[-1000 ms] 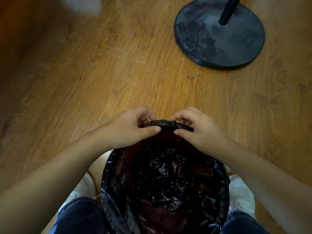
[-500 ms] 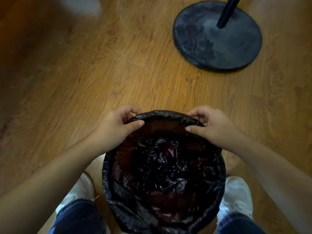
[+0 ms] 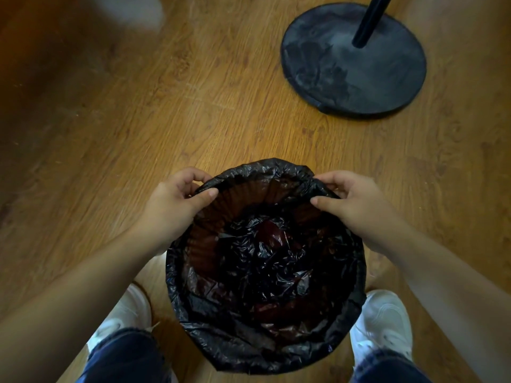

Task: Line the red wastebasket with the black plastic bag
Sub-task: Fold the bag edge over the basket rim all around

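Both hands pinch the black plastic bag (image 3: 265,261) edge at the far rim: left hand (image 3: 172,208) at ten o'clock, right hand (image 3: 356,205) at two o'clock. Its middle sags inside the red wastebasket (image 3: 210,244), low between two white shoes (image 3: 383,324). Pull the edge down evenly, I think, so it won't slip. A black round stand base (image 3: 354,62) sits far off at one o'clock, not blocking.
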Available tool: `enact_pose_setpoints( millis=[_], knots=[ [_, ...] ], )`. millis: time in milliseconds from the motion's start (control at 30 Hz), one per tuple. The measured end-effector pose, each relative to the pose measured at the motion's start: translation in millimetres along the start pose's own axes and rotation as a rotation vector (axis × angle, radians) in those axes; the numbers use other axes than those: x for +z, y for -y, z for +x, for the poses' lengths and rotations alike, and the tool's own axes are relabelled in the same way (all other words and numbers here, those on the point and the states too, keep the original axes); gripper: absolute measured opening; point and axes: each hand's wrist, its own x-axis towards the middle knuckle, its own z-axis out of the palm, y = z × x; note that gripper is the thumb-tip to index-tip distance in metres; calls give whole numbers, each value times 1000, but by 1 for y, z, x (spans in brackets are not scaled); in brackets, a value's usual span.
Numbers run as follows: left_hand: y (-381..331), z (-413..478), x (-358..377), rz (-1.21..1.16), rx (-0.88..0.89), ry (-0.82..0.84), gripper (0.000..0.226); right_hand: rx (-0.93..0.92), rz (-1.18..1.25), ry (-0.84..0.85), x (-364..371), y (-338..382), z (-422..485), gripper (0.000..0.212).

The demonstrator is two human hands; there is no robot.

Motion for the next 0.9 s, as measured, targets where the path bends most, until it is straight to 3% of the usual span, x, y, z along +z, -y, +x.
enact_pose_setpoints(
  millis=[133,267,400,600,900],
  knots=[
    [1,-1,0,-54,-28,-4,25,-16,199,57,-8,-4,3,29],
    [0,-1,0,-98,-60,-1,17,-59,290,73,-17,-17,0,42],
    [-1,-1,2,-97,-60,1,16,-188,228,141,-12,-13,0,50],
    [1,0,2,-140,-66,2,16,-5,229,388,-13,-6,15,37],
    [-2,10,10,-236,-41,-177,17,-80,436,43,-24,-30,0,58]
  ],
)
